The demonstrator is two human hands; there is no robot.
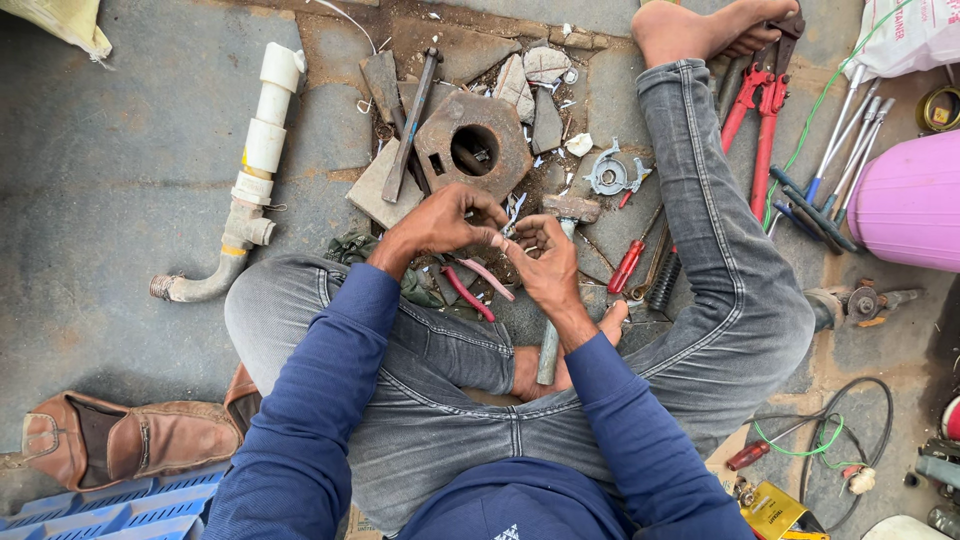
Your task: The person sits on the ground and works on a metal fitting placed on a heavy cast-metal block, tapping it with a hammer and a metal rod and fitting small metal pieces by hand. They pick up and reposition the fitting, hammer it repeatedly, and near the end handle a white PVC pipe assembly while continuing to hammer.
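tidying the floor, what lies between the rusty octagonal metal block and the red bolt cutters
In the head view, a small grey round metal fitting and the person's jeans-clad leg lie between the block and bolt cutters.

I see a white bag [915, 35] with red and green print at top right, a yellow sack [65, 22] at top left, and a small yellow packet [772, 510] on the floor at bottom right. No signs or screens.

A: Octagonal block [473, 143] by the hands: rusty rough metal, matt. Hammer [566, 212] right of it: dull worn steel head, grey handle.

B: Left of the block?

A: Pipe [262, 150], smooth white plastic, grimy bend. Floor [120, 180]: rough matt concrete. Far right of the block: glossy pink plastic tub [910, 200], red-painted bolt cutters [762, 110].
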